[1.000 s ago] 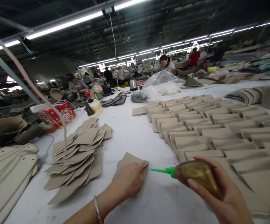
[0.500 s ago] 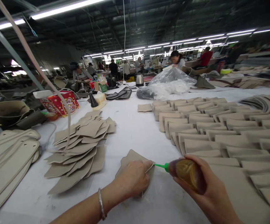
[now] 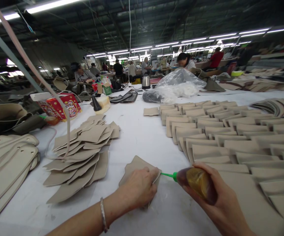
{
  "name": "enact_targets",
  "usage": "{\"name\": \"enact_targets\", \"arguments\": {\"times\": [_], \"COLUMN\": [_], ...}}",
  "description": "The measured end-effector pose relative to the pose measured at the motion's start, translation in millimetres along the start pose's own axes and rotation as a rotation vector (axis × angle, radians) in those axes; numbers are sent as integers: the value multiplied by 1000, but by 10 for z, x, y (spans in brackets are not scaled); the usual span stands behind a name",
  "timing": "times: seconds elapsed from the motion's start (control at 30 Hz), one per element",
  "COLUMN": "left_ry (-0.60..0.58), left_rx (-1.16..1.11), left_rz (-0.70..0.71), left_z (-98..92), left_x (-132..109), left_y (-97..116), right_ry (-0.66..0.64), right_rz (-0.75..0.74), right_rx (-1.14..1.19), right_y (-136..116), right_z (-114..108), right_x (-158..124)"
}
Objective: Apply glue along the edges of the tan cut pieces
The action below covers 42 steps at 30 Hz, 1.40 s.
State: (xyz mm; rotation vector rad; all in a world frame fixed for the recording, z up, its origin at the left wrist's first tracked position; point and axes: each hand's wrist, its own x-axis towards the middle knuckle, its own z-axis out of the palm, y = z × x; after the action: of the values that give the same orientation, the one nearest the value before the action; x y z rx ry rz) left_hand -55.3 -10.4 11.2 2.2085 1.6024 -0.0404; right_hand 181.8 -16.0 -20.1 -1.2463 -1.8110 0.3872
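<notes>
- While our left hand [image 3: 140, 186] steadies the beige piece [image 3: 133, 165] toward the near edge of the surface [image 3: 132, 134], we cannot tell whether its grip pinches or only presses.
- Our right hand's [image 3: 221, 198] grip wraps the bottle [image 3: 198, 183], its green nozzle [image 3: 167, 175] at the piece's right corner.
- We'd best squeeze lightly and evenly, holding the piece flat.
- A second ago, the nozzle hung apart from that corner; now it reaches it.

I can read no words, brands or numbers here. Beyond my left hand [image 3: 140, 186], the print on the red box [image 3: 61, 107] is too blurred to make out, and the bottle [image 3: 198, 182] in my right hand [image 3: 221, 198] shows nothing legible.
</notes>
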Motion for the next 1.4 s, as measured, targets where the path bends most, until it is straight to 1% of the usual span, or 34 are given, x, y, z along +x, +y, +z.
{"name": "enact_targets", "arguments": {"times": [0.1,0.27,0.37,0.5,0.63,0.7,0.87,0.93,1.03,1.1,1.23,1.4], "left_ry": [1,2,12,16,10,5,11,10,-1,-4,4,0], "left_rx": [-1,-9,1,-11,-23,-20,-7,-13,-28,-37,-62,-67], "left_rz": [1,18,45,64,73,67,62,65,66,67,67,63], "left_z": [2,0,-8,-22,-38,-42,-38,-39,-37,-30,-3,14], "left_x": [-10,-22,-34,-50,-63,-71,-98,-103,-101,-95,-92,-104], "left_y": [4,1,-7,-24,-41,-44,-45,-48,-60,-71,-91,-109], "right_ry": [-9,59,25,-38,6,2,-148,-132,-59,-75,-165,-161], "right_rz": [25,39,44,92,131,131,98,118,160,177,219,234], "right_rx": [24,24,57,115,112,108,141,148,140,167,265,271], "right_y": [3,32,81,122,131,133,130,119,89,63,44,55], "right_z": [-27,-21,-13,-24,-15,-4,-9,-17,-16,-7,0,-6], "right_x": [14,35,-7,-23,17,-1,-119,-136,-146,-170,-227,-265]}}
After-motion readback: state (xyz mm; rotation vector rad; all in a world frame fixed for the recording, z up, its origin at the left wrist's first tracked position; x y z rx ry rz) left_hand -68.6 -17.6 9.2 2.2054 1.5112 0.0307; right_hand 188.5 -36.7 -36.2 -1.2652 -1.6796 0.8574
